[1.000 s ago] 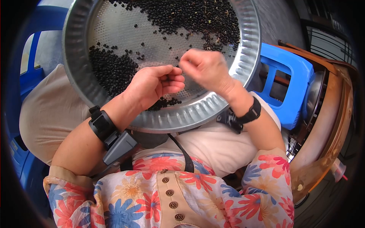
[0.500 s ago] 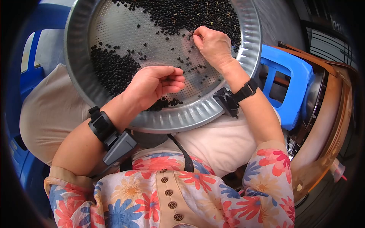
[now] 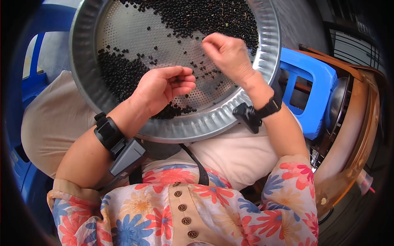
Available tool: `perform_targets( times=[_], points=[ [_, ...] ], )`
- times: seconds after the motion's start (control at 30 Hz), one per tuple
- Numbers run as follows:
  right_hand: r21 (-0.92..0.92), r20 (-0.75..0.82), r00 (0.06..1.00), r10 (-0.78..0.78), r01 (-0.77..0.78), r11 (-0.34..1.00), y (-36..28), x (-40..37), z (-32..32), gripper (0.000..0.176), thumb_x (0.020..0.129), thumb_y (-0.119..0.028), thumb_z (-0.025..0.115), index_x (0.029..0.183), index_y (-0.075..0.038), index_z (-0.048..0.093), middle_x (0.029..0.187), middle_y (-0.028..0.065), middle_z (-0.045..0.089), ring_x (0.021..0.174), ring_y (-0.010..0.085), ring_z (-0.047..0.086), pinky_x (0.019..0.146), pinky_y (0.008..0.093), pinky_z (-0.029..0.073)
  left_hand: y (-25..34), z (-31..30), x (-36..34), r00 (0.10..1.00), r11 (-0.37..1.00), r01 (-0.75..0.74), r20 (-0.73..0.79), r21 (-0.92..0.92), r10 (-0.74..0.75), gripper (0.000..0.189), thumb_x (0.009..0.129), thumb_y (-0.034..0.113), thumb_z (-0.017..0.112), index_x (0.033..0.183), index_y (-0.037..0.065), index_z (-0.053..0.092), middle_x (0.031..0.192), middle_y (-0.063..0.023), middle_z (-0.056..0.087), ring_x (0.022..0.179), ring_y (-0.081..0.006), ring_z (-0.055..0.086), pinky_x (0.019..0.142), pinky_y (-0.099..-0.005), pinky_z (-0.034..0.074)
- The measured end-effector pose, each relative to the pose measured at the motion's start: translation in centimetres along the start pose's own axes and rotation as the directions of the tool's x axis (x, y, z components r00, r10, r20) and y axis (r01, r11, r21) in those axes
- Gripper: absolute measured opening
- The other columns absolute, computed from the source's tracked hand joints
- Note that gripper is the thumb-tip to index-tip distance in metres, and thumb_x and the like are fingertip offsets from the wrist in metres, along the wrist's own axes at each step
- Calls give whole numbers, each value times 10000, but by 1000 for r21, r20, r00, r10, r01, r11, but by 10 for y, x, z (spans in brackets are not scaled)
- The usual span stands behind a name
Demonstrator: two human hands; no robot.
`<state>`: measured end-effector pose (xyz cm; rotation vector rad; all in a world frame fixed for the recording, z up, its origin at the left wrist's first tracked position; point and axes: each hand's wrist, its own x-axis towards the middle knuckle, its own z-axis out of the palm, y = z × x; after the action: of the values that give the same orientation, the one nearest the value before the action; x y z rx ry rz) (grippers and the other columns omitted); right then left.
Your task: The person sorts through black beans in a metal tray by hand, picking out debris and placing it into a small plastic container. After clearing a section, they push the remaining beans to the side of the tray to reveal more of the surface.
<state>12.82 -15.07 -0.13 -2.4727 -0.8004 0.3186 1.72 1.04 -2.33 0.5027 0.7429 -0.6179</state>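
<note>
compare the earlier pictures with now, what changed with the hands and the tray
The right hand has moved away from the left hand, up and to the right, towards the far beans. The left has shifted only slightly. Whether anything was picked up or let go can't be told. The tray and the main bean piles look unchanged.

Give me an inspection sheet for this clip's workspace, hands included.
Surface: round metal tray with fluted sides and a perforated bottom, over the lap.
Job's things: small black beans in a left heap, a far heap mixed with pale bits, and a small near heap; strays between.
Clutter: plastic cup, far right, outside the tray.
Left hand: palm up, fingers curled; contents unclear.
Right hand: fingertips together above the tray, blurred; contents unclear.
Cables: no definite cable; thin black strap across the lap.
Surroundings: blue plastic stool right, blue chair left.
</note>
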Motion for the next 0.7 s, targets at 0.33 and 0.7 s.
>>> perform_targets(
  times=[0.33, 0.7],
  points=[
    [35, 126, 991, 47, -52, 998, 13, 0, 10, 150, 806, -213, 549, 852, -124, 661, 731, 99, 645, 699, 270, 629, 653, 367, 497, 1, 3, -4, 1000, 999, 8, 22, 37, -9, 267, 917, 132, 421, 1007, -86, 548, 912, -157, 615, 778, -205, 629, 693, -264, 539],
    [-280, 42, 998, 45, -31, 959, 17, 21, 8, 119, 808, -207, 545, 832, -124, 627, 726, 76, 641, 714, 260, 623, 633, 374, 487, 1, 2, -6, 999, 999, 5, 36, 46, -7, 257, 911, 129, 431, 995, -80, 555, 905, -152, 616, 773, -202, 630, 691, -262, 537]
  ],
)
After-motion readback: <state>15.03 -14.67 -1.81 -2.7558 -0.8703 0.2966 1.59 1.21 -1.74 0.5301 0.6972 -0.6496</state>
